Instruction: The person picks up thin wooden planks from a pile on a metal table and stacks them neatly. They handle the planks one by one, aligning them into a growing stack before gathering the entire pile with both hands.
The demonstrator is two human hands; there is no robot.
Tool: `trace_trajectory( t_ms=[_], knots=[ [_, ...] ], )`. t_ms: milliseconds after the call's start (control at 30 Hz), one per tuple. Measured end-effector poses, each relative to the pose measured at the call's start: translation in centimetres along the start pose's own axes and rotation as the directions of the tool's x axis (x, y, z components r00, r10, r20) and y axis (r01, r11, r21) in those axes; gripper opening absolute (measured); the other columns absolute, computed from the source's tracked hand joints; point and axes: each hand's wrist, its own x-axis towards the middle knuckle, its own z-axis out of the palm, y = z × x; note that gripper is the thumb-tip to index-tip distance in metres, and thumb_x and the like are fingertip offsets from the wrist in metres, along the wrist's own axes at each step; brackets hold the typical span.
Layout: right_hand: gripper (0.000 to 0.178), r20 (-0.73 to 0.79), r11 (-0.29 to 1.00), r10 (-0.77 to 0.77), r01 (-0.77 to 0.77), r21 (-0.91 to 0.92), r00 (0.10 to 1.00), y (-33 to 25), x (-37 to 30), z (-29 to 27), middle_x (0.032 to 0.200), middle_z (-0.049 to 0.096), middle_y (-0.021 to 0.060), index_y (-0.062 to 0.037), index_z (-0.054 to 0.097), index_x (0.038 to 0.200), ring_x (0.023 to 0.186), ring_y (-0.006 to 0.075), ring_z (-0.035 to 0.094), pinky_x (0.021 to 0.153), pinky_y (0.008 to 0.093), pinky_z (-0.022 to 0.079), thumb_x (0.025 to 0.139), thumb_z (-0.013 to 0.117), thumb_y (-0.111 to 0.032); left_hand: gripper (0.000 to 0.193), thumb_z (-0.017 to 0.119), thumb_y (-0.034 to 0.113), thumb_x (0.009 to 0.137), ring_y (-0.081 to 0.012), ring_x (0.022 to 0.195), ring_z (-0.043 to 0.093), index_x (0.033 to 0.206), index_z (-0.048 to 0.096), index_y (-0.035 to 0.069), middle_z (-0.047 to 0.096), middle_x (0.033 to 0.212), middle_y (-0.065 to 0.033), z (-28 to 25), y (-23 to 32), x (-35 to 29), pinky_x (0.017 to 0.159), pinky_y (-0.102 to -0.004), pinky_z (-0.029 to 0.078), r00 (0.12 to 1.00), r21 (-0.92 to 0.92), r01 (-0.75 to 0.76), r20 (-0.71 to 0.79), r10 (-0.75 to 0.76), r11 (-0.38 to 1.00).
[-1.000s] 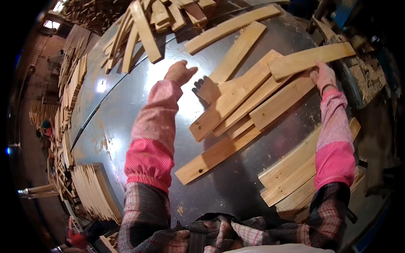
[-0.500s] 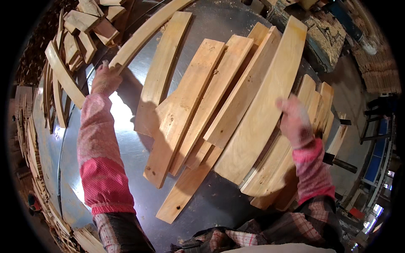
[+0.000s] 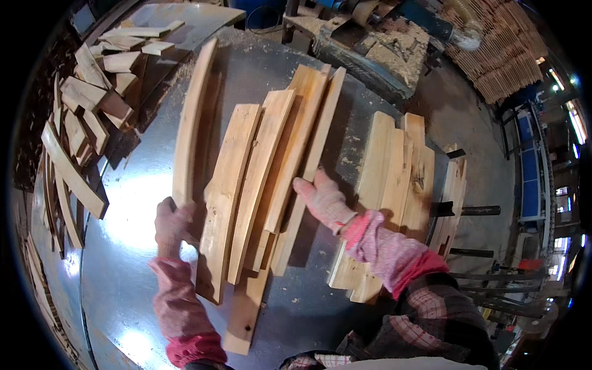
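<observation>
My left hand (image 3: 172,223) is closed around the near end of a slightly curved wooden board (image 3: 195,120), turned up on its narrow edge at the left of the others. To its right, several pale wooden planks (image 3: 229,185) lie close together, partly overlapping. A long board (image 3: 313,163) stands on edge along their right side. My right hand (image 3: 325,198) grips this board near its middle, fingertips over the top edge; part of the grip is hidden. Beneath the group, one plank (image 3: 243,320) sticks out toward me.
The planks rest on a shiny metal table (image 3: 290,314). More boards (image 3: 385,185) are stacked at its right side. Wood offcuts (image 3: 92,98) and curved strips (image 3: 71,166) are heaped at the left. A sawdust-covered machine (image 3: 370,55) stands beyond the far edge.
My left hand has drawn its board nearer and rightward, toward the planks. My right hand has moved left; the wide board there, flatter before, now stands on edge. The view has shifted.
</observation>
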Motion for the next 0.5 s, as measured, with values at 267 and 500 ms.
trace_trajectory(
  t_ms=[267,500],
  knots=[
    [0.053,0.273,0.997,0.069,-0.058,-0.049,0.96,-1.2,-8.1,6.1,0.117,0.065,0.0345,0.0029,0.062,0.117,0.117,0.05,0.061,0.098,0.0511,0.049,0.094,0.054,-0.045,0.036,0.064,0.026,0.088,-0.0139,0.067,0.061,0.105,0.067,-0.005,0.069,0.082,-0.0074,-0.1,-8.7,-14.7,0.06,-0.0291,0.049,0.994,-0.478,0.074,0.108,-0.024,0.875],
    [0.056,0.563,0.986,-0.013,0.106,-0.132,0.826,0.0,-22.7,9.9,0.114,0.067,0.0309,0.0018,0.061,0.115,0.112,0.0499,0.061,0.096,0.0509,0.049,0.096,0.052,-0.051,0.044,0.067,0.022,0.092,-0.013,0.072,0.057,0.123,0.058,-0.008,0.065,0.086,-0.0047,-2.6,-22.0,-34.5,0.066,-0.029,0.048,0.965,-0.696,0.244,0.104,-0.24,0.676]
  ],
)
